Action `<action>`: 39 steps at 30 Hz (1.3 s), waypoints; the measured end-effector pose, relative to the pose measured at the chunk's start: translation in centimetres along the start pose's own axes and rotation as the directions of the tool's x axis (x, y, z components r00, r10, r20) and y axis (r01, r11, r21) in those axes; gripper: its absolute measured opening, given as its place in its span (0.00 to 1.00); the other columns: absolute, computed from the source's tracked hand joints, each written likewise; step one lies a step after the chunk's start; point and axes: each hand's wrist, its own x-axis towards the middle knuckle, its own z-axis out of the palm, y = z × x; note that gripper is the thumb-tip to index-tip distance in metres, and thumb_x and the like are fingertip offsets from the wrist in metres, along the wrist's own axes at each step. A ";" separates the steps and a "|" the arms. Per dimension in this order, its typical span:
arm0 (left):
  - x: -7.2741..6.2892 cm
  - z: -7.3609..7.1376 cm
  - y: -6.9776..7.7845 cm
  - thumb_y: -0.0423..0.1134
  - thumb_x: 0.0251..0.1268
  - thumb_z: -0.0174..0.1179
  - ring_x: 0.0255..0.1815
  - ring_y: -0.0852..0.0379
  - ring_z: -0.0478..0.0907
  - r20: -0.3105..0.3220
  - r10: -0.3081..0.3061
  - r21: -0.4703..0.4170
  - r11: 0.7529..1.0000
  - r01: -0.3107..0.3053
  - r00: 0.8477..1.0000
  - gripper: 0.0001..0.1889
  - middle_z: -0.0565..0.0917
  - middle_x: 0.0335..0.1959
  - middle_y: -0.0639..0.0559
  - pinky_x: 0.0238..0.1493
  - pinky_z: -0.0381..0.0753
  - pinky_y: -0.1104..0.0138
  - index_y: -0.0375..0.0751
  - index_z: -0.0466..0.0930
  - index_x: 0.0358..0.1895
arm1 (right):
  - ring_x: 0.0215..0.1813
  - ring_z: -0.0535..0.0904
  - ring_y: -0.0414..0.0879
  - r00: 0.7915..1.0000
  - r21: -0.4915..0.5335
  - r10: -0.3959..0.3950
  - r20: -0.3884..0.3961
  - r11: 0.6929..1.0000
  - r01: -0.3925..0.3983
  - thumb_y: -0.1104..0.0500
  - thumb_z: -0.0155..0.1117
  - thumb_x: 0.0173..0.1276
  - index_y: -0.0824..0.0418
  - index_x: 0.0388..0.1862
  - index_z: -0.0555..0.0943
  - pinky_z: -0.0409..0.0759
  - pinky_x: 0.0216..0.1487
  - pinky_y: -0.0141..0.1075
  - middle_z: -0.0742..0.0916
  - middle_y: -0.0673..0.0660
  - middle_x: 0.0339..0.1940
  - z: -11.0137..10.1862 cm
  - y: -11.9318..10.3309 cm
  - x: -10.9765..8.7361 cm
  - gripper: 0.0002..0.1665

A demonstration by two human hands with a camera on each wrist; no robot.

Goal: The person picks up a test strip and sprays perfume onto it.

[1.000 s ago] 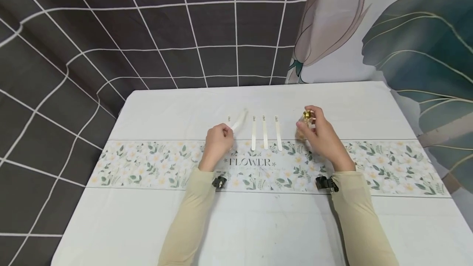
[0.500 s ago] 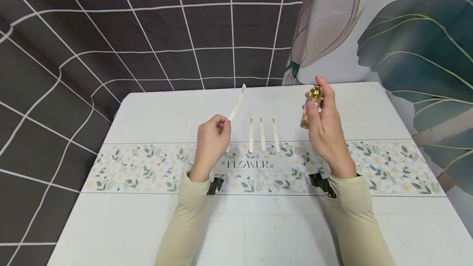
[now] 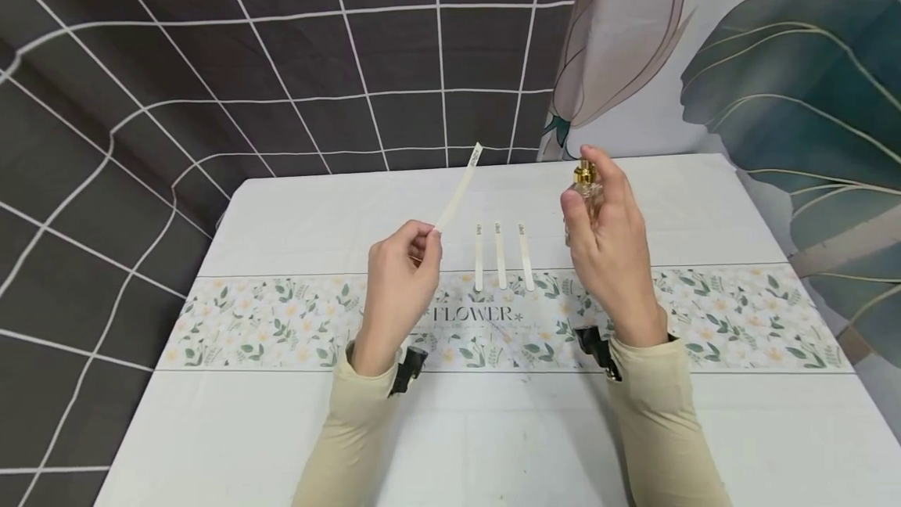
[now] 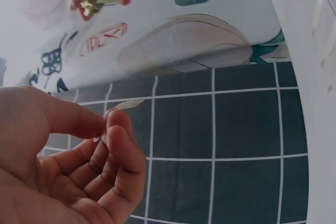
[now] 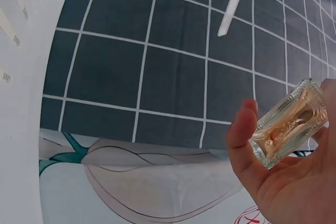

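Between thumb and forefinger my left hand [image 3: 403, 280] pinches the end of a white paper test strip [image 3: 459, 190], which slants up and to the right with small print at its top. In the left wrist view only a short piece of the strip [image 4: 129, 104] shows past the fingertips. My right hand [image 3: 614, 257] grips a glass perfume bottle [image 3: 590, 192] with a gold spray top, the forefinger at the top. Amber liquid shows through the bottle's glass [image 5: 290, 124] in the right wrist view. Strip and bottle are apart, both raised above the table.
Three more paper strips [image 3: 500, 257] lie side by side on the white table [image 3: 521, 429], between the hands. A floral band [image 3: 267, 323] with the word FLOWER crosses the table. Behind stands a dark gridded curtain [image 3: 394, 53], with a leaf-patterned cloth [image 3: 795, 84] to its right.
Both hands have risen from the table. The left has lifted the strip upright; the right has picked up the perfume bottle and, over the last half second, moved it slightly left.
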 end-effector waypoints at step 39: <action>-1.3 0.0 2.3 0.32 0.73 0.58 0.17 0.60 0.72 0.049 0.040 -0.058 0.998 -0.037 0.998 0.07 0.80 0.20 0.52 0.19 0.70 0.71 0.35 0.85 0.37 | 0.27 0.63 0.46 0.998 -0.048 0.036 -0.053 0.998 -0.038 0.48 0.52 0.81 0.52 0.75 0.67 0.61 0.33 0.40 0.73 0.61 0.42 0.0 -0.4 -0.3 0.27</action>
